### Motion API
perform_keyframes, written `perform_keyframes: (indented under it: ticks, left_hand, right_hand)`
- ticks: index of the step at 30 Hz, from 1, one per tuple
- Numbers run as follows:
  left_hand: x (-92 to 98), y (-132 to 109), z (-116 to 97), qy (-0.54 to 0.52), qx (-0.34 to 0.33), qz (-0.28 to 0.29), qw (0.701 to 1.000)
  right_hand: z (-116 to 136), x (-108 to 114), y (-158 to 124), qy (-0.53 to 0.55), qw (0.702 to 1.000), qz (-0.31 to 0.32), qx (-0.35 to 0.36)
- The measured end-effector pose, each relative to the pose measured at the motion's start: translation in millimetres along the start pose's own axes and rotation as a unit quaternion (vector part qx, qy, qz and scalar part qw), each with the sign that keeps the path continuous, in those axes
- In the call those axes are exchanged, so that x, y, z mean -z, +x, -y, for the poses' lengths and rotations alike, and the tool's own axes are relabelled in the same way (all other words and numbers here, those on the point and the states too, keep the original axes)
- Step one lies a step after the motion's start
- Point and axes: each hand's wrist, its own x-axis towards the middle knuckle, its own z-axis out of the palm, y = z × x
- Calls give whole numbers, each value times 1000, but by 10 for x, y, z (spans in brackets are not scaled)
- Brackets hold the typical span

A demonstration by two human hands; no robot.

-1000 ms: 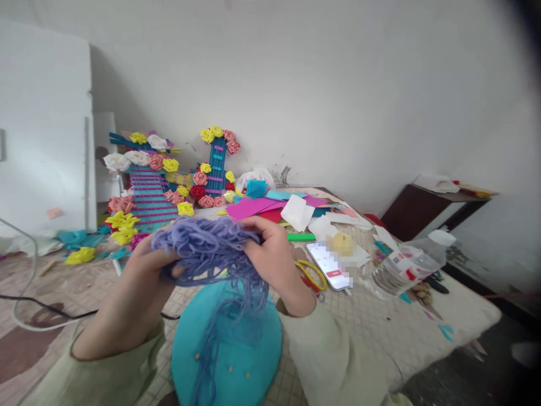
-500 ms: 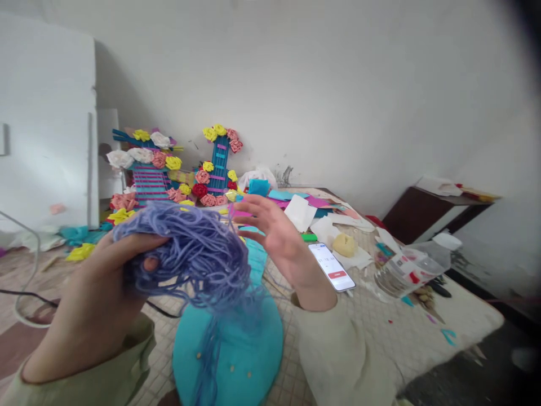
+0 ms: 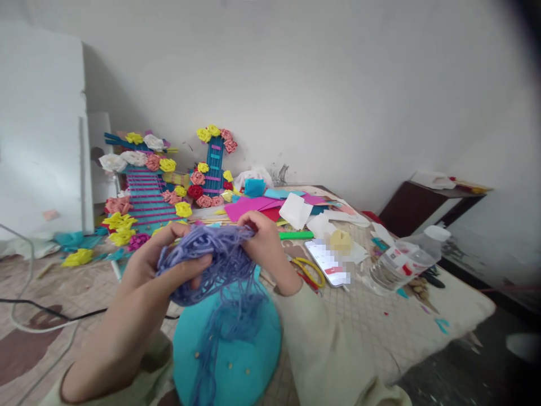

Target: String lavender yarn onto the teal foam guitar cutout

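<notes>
A loose bundle of purple-blue yarn [image 3: 211,262] is held up in front of me. My left hand [image 3: 169,268] grips its left side, thumb across the front. At the bundle's upper right, my right hand [image 3: 264,242] has its fingers closed on the strands. Loose yarn hangs from the bundle onto a round turquoise piece [image 3: 262,361] below. Small pale pegs or beads dot that piece, and part of it is covered by the strands.
A phone [image 3: 327,262] lies right of my hands, beside yellow-handled scissors [image 3: 310,272] and a green strip [image 3: 296,235]. Farther right a plastic bottle [image 3: 408,259] lies tilted. Flower-decorated crafts [image 3: 147,192] stand at the back left. Coloured paper [image 3: 249,208] covers the rear. Cables [image 3: 46,304] cross the left.
My right hand has moved from open beside the yarn to closed on its upper right. The bundle has been lowered slightly, and my left hand has shifted right with it.
</notes>
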Motion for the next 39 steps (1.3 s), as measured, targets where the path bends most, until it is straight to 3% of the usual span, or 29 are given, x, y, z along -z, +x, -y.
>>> perform_keyframes:
  ticks: [4,7,10,12,15,19,23,28,32,35,37,39]
  left_hand:
    - [25,121,127,-39,17,-20,999]
    - [28,263,231,-47,-4,-41,998]
    - [44,324,280,-41,-59,-83,994]
    - [62,299,266,15,-159,-113,981]
    - [74,219,214,185,-308,-90,929]
    - [47,171,210,322,-356,-48,876]
    - [32,192,290,379,-336,-37,862]
    - [112,306,374,395,-294,-114,863]
    - [293,445,396,359,-233,-139,893]
    - [404,503,392,296,-168,-169,925]
    - [404,509,375,230,-123,-152,953]
    - [342,496,341,152,-69,-92,982]
  right_hand:
    - [-19,111,39,156,984,64,-56]
    - [76,135,-8,302,935,98,-156]
    - [169,103,-57,364,899,131,-205]
    - [215,74,-81,343,913,111,-192]
    - [273,47,-113,249,958,65,-125]
    - [346,43,-168,138,988,44,-48]
    - [389,25,-216,59,996,73,11]
    - [384,19,-234,-28,997,42,53]
    - [363,122,-185,-63,997,7,34]
    - [329,205,-126,-22,999,-23,-12]
    - [303,234,-101,46,997,7,-56]
    - [286,252,-94,157,981,57,-99]
